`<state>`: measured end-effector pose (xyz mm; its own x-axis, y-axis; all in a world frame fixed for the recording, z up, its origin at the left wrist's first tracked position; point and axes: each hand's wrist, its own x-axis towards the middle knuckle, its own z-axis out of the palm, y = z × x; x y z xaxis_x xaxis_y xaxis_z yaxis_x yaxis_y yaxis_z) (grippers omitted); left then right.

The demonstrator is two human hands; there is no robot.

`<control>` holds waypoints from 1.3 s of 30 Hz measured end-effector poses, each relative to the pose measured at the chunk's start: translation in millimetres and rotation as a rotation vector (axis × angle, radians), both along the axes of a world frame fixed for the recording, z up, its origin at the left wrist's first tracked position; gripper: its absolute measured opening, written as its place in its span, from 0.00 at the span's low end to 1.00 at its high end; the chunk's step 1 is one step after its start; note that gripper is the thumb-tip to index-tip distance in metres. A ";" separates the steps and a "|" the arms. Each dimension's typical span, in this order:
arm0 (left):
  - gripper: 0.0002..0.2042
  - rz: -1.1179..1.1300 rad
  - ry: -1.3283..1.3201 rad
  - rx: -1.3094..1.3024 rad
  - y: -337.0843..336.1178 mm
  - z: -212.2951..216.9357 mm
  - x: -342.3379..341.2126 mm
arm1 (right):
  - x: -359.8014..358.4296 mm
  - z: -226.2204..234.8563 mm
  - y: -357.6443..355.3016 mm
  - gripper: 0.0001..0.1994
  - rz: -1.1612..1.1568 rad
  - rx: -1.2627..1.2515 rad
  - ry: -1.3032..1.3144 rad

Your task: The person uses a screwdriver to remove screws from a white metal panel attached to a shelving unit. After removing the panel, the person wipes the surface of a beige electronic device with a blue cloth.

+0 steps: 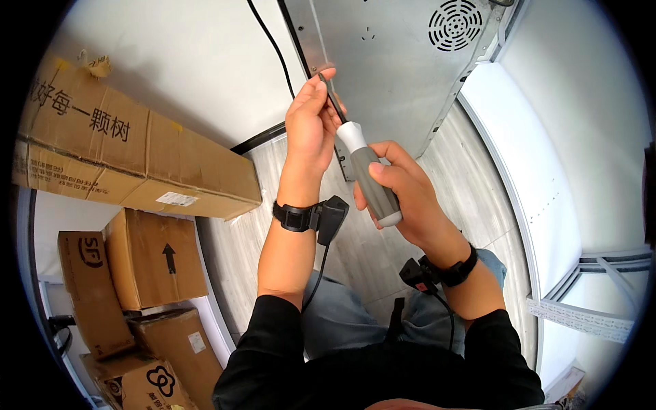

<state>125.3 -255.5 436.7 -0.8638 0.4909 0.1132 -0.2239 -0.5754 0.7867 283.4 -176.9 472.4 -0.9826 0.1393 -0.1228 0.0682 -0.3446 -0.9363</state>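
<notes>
The screwdriver (365, 171) is in my hands, in front of me, with its tip against the lower edge of the grey metal panel (389, 61). My right hand (403, 198) is closed around the grey and white handle, with the thumb lying along it. My left hand (311, 123) is higher; its fingertips (324, 76) pinch the thin dark shaft near the tip, just where it meets the panel. The screw itself I cannot see, my fingers cover it.

I think the step in hand is to seat the tip in a screw at this edge. To do it well, I should keep the shaft in one straight line with the screw, press along the handle with the right hand, and let the left fingers only guide, not squeeze, so the shaft can turn between them. If the tip sits tilted, it may slip and scratch the panel.

Beyond my left fingers a black cable (273, 44) runs up along the white wall. Above and to the right of my right hand there is a round vent grille (454, 25) in the panel. Well apart on the left side of my left forearm, cardboard boxes (137, 157) are stacked. On both wrists I wear black bands (294, 216) with small black devices.
</notes>
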 end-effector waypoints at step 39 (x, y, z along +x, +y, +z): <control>0.15 0.002 -0.037 0.093 4.3 5.6 -11.0 | -15.5 -7.9 12.3 0.16 0.143 -0.143 0.042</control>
